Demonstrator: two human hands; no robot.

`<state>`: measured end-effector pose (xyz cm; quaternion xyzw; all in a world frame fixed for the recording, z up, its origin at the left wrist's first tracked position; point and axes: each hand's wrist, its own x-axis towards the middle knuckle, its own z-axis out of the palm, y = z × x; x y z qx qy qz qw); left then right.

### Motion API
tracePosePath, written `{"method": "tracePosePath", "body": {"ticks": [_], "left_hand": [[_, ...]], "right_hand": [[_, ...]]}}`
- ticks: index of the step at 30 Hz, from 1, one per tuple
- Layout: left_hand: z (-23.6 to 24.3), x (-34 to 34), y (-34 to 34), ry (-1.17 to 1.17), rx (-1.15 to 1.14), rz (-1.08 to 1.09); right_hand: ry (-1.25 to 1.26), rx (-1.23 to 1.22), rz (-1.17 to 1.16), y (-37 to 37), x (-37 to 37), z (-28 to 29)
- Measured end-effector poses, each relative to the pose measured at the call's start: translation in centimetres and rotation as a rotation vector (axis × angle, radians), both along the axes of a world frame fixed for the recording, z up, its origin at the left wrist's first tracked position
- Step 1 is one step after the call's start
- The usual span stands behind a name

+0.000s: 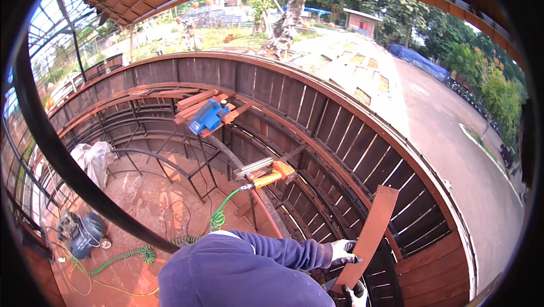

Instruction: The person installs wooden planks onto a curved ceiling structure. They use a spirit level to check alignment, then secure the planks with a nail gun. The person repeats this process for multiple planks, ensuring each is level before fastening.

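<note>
A flat reddish-brown wooden board (368,233) slants upward at the lower right. My left hand (343,252), in a white glove with dark fingertips, is closed on the board's left edge. Close to its lower end, my right hand (357,294) grips the same board, partly cut off by the picture's lower edge. To the left of the board, an orange nail gun (272,175) lies on the curved bench frame (269,208), joined to a green air hose (218,216). Farther back, a blue power planer (208,116) rests on several stacked wooden strips (192,103).
A dark slatted wall (277,87) curves around the bench. One black steel post (62,160) crosses the left side. An air compressor (85,233), coiled hose and cables occupy the reddish floor (133,193). Clear plastic sheeting (95,160) hangs over the frame. Outside are a tree trunk (289,18) and pavement (436,137).
</note>
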<state>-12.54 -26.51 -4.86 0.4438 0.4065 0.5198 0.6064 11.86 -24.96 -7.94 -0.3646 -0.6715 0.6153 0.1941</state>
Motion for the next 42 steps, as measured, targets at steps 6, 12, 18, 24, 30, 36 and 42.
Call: {"method": "tracePosePath", "body": {"ticks": [6, 12, 18, 24, 30, 36, 42], "left_hand": [[-1.8, -6.0, -7.2, 0.030, 0.040, 0.293], [-0.1, -9.3, -12.4, 0.268, 0.139, 0.451], [1.1, -10.9, -12.0, -0.055, 0.117, 0.376], [0.3, -10.6, -5.5, -0.011, -0.126, 0.122], [0.2, -9.6, 1.8, -0.135, -0.110, 0.001], [1.6, -9.8, 11.7, 0.126, -0.148, -0.168], [-0.6, -2.3, 23.6, 0.077, 0.120, -0.369]], "right_hand": [[-0.025, 0.102, 0.551, 3.3, -10.8, -0.7], [0.004, -0.023, 0.633, -0.3, -17.5, 2.6], [0.206, -0.127, 0.467, -0.2, -18.3, -2.4], [0.142, -0.229, 0.179, 0.1, -14.5, -1.7], [-0.052, 0.051, -0.347, -2.8, -10.3, -0.4], [-0.633, 0.604, -0.866, -9.3, -4.7, -5.3], [-0.907, 0.620, -1.034, -11.3, -4.1, -5.3]]}}
